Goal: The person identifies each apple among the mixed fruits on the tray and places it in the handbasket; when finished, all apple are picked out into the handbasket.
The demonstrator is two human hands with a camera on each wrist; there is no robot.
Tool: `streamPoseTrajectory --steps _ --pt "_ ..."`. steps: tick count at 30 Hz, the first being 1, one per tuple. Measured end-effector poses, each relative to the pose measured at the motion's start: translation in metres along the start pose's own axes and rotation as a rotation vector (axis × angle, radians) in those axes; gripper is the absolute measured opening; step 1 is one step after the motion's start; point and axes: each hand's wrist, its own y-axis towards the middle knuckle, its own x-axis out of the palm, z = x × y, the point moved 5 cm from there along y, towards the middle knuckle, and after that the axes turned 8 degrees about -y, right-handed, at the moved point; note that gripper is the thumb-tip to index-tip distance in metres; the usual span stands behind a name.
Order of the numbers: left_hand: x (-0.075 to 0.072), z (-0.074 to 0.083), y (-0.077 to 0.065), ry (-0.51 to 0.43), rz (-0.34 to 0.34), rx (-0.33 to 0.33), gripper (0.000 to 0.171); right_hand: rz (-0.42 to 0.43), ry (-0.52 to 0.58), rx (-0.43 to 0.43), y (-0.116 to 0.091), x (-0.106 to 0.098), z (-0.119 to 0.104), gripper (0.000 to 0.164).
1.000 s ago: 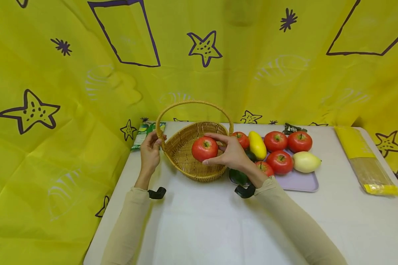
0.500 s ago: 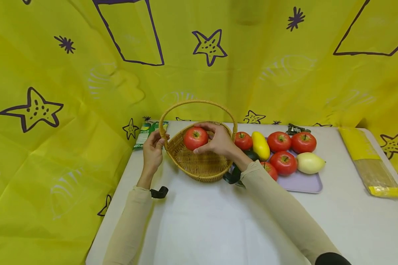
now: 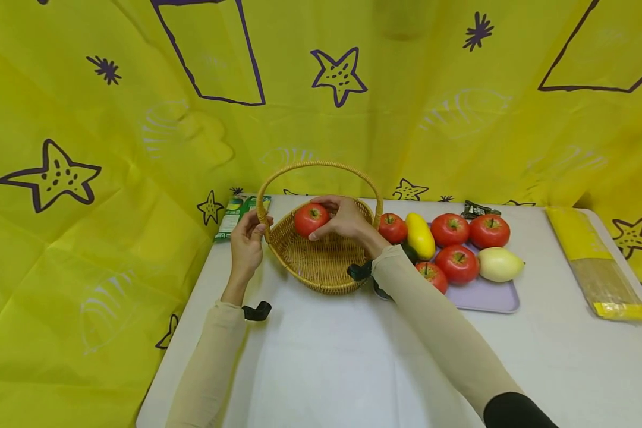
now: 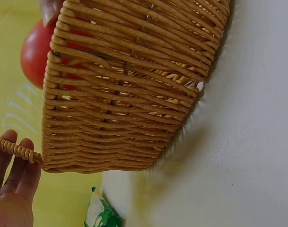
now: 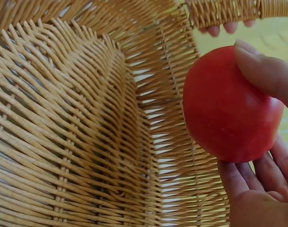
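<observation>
A red apple [image 3: 310, 219] is held between the thumb and fingers of my right hand [image 3: 348, 221], inside the wicker basket's [image 3: 321, 267] opening near its back left. In the right wrist view the apple [image 5: 229, 109] sits close to the woven wall, with no fruit on the part of the basket floor that shows. My left hand [image 3: 246, 246] grips the left foot of the basket's arched handle [image 3: 321, 163]. In the left wrist view, fingers [image 4: 28, 184] curl round the handle, and the apple [image 4: 35, 56] pokes above the rim.
Right of the basket, a lilac tray [image 3: 487, 297] bears several red apples [image 3: 457, 263], a yellow mango-like fruit [image 3: 419, 236] and a pale yellow fruit [image 3: 500, 264]. A green packet [image 3: 235, 217] lies behind my left hand. A long yellow-ended packet [image 3: 599, 267] lies far right.
My right hand has carried the apple left and toward the back of the basket, a little lower. The left hand keeps its grip on the handle; the view has shifted slightly.
</observation>
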Motion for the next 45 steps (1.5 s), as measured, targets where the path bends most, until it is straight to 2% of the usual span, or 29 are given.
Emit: streamPoseTrajectory --steps 9,19,26,37,45 --pt "-0.002 -0.001 0.000 0.005 0.004 0.006 0.027 -0.027 -0.028 0.031 0.015 0.008 0.013 0.082" --pt "0.000 -0.001 0.000 0.009 -0.002 0.005 0.027 -0.046 -0.026 0.096 0.019 0.012 0.029 0.081" --pt "0.000 0.000 0.001 -0.008 0.006 0.004 0.025 -0.049 0.003 0.105 0.022 0.013 0.032 0.080" --pt "-0.002 -0.002 0.000 -0.005 0.006 -0.025 0.026 -0.060 -0.136 0.046 0.022 0.015 0.031 0.083" --pt "-0.002 -0.003 0.001 -0.003 0.002 -0.018 0.025 -0.068 -0.181 0.044 0.026 0.018 0.032 0.085"
